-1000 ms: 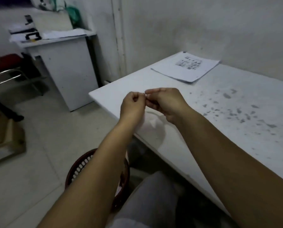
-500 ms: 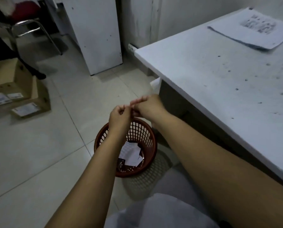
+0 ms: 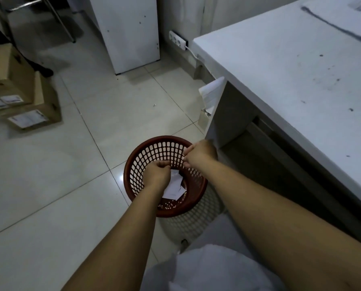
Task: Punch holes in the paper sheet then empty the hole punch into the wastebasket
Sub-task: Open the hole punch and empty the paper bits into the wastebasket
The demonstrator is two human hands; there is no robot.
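The red-brown mesh wastebasket (image 3: 133, 177) stands on the tiled floor (image 3: 49, 175) just off the white desk's (image 3: 290, 70) near-left corner, holding white paper scraps (image 3: 174, 189) and tiny punched dots. Above it, the left hand (image 3: 157, 172) is fisted and the right hand (image 3: 200, 153) has fingers pinched together; whatever they hold is hidden.

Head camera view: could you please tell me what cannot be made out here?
- Hole punch: not visible; whether the closed left hand or right hand holds anything is hidden.
- Wastebasket contents: partly covered by the hands.
- Paper stack on the table: cut off by the frame's edge.
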